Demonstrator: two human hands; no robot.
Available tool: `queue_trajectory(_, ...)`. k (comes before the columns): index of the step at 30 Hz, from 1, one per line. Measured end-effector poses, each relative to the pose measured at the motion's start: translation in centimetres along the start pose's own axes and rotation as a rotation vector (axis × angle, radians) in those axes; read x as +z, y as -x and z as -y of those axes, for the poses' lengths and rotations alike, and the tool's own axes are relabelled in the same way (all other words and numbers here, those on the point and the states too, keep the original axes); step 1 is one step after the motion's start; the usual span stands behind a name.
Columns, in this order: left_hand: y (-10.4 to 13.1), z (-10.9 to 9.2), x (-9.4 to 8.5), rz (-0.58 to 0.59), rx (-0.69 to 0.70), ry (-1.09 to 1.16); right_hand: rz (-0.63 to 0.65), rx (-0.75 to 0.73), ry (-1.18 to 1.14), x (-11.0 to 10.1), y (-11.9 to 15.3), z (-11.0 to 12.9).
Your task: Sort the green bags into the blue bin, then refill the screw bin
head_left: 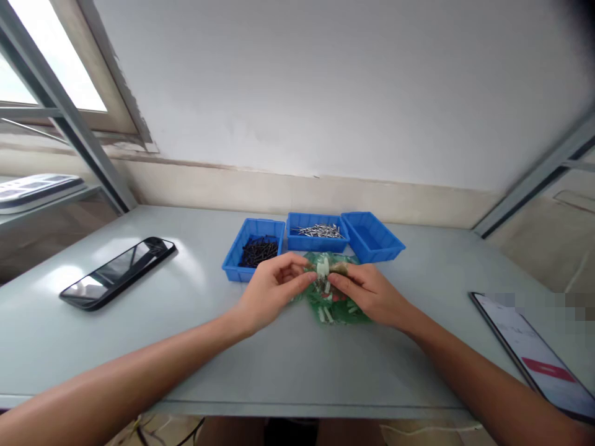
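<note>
A crinkled green plastic bag (pixel 341 311) with white markings lies on the table, in front of the blue trays. My left hand (pixel 274 288) pinches the bag's upper left part between thumb and fingers. On the other side, my right hand (pixel 369 291) has its thumb and fingers closed on the bag's upper right part. Something reddish shows at the bag's middle; its contents cannot be made out. The two hands are a small gap apart.
Dark screws fill part of a blue tray (pixel 230 263); silvery pieces lie in a second tray (pixel 297 241). A third blue tray (pixel 383 253) stands right. Phones lie at left (pixel 118 272) and right (pixel 534 353) on the grey table (pixel 288 371).
</note>
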State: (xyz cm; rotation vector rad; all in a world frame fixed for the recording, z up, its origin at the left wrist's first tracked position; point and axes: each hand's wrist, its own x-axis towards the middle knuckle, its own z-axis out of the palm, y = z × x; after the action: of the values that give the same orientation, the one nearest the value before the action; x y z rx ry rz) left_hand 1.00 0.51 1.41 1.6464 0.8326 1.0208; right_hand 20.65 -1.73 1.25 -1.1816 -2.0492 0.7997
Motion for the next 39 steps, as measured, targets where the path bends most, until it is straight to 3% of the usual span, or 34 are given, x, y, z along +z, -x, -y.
queue_trajectory(8,-0.2,0.2,-0.1,0.031,0.002,0.027,-0.022,-0.033,0.036,-0.2,0.0,-0.2)
queue_trajectory(13,-0.3,0.1,-0.3,0.058,0.004,0.010,-0.105,-0.142,0.196,0.0,-0.1,-0.4)
queue_trajectory(16,-0.2,0.2,-0.3,0.047,0.020,-0.008,-0.176,-0.122,0.240,0.1,-0.1,-0.5)
queue_trajectory(23,0.0,0.5,-0.1,0.037,0.055,-0.017,-0.385,-0.019,-0.044,0.9,-0.1,-1.0)
queue_trajectory(30,0.2,0.7,-0.1,0.094,0.058,0.132,-0.187,-0.059,-0.051,1.0,-0.1,-0.6)
queue_trajectory(39,0.3,0.9,-0.1,0.206,-0.024,0.205,-0.269,-0.049,-0.336,1.2,0.0,-0.5)
